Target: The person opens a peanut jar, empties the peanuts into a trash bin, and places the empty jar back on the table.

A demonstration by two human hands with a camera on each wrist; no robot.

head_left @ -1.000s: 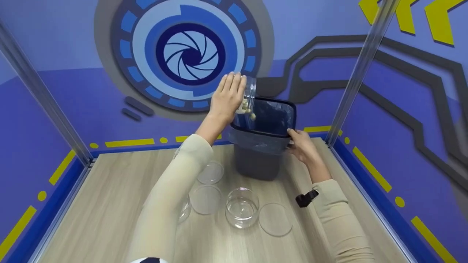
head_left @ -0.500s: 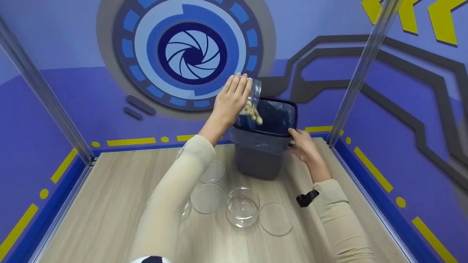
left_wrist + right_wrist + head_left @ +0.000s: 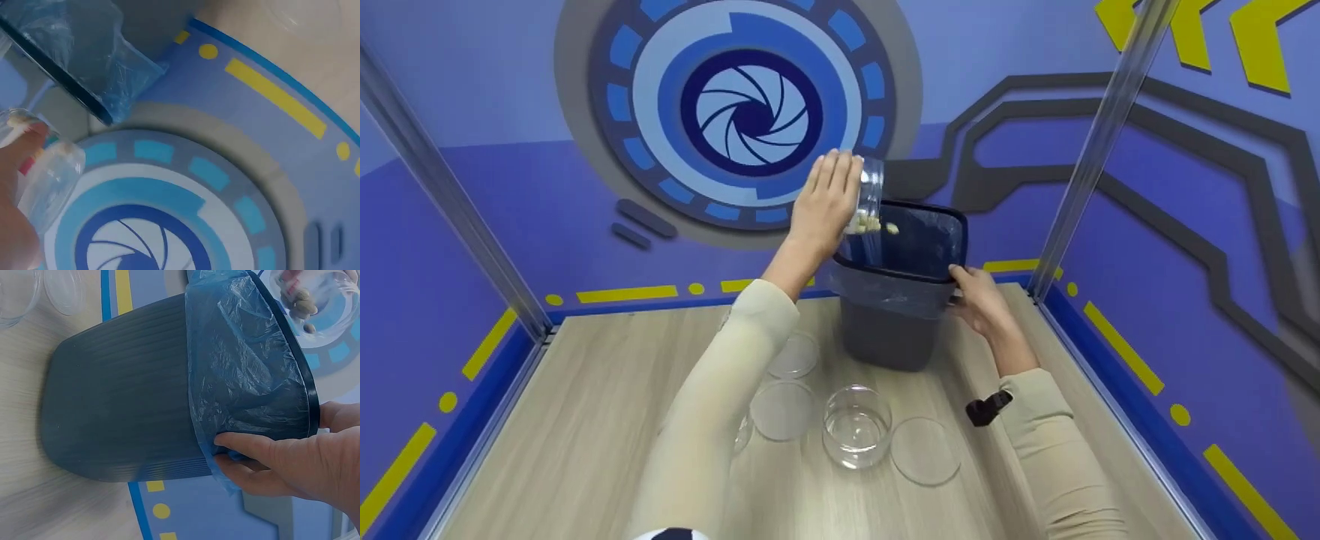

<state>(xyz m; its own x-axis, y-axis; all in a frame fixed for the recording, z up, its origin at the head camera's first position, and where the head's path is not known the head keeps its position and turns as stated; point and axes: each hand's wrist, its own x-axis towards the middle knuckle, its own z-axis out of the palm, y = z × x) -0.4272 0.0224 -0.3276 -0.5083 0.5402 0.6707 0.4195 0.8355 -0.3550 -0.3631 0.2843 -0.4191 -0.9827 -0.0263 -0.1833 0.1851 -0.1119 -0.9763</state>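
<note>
My left hand [image 3: 825, 202] grips a clear jar [image 3: 873, 180], tipped sideways over the left part of the bin's opening. Small yellowish-brown, nut-like pieces [image 3: 304, 306] lie toward the jar's mouth, and one loose piece [image 3: 892, 228] is in the air just outside it. Fingers hide much of the jar. The dark grey bin [image 3: 889, 330] has a black rim and a thin translucent liner [image 3: 247, 365] folded over its edge. My right hand [image 3: 982, 300] pinches the bin's right rim, some fingers outside against the liner.
A clear glass jar [image 3: 856, 439] stands on the wooden table [image 3: 607, 375], a round clear lid [image 3: 925, 451] to its right. Two more clear discs [image 3: 783, 410] lie to its left. Another glass piece [image 3: 742, 435] is partly behind my left sleeve. Painted walls enclose the back and sides.
My left hand and the jar shift slightly right, then back left. Pieces slide out of the jar toward the bin, and fewer show at its mouth now. My right hand keeps its hold.
</note>
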